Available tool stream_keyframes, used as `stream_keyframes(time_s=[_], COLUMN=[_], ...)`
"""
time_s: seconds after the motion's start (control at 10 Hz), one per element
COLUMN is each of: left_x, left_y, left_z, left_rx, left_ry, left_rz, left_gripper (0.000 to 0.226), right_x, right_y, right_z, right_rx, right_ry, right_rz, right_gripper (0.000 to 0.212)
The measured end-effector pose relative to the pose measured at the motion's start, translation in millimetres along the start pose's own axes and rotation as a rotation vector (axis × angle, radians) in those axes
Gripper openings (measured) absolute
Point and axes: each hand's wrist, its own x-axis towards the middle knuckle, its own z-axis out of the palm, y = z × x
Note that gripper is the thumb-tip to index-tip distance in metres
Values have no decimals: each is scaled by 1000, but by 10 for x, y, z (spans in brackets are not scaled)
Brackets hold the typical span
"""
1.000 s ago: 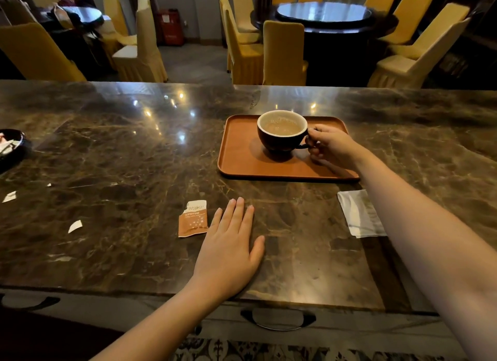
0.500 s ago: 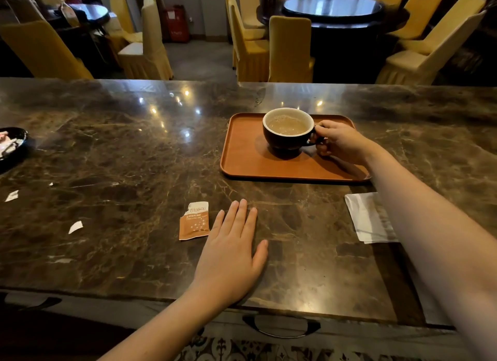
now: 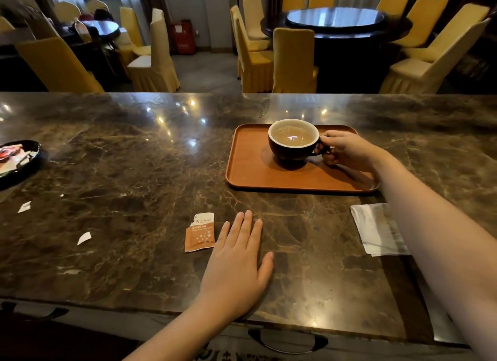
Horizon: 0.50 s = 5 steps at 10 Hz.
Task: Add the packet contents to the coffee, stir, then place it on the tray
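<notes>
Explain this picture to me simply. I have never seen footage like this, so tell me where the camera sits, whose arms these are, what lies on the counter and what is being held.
No machine here: a person wears a wide-angle camera on the head, looking forward and down, so both arms are their own. The right hand grips the handle of a dark coffee cup full of milky coffee, which stands on the orange tray. The left hand lies flat and empty on the marble counter, just right of a torn sugar packet. A folded white napkin lies near the right forearm, paper scraps lie to the left, and a dark dish sits at the far left edge. Behind are yellow-covered chairs.
</notes>
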Motion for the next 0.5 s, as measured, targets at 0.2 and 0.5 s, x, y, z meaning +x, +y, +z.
stream_keyframes(time_s=[0.2,0.5], left_x=[-4,10], left_y=[-3,0], left_z=[7,-13], left_rx=[7,-2], left_ry=[3,-26], left_rz=[4,6], left_gripper=[60,59], right_x=[-57,-533], right_y=[-66,-171], right_z=[99,250], right_rx=[-150,-164], right_ry=[152,503], right_rz=[20,-88], right_gripper=[25,19])
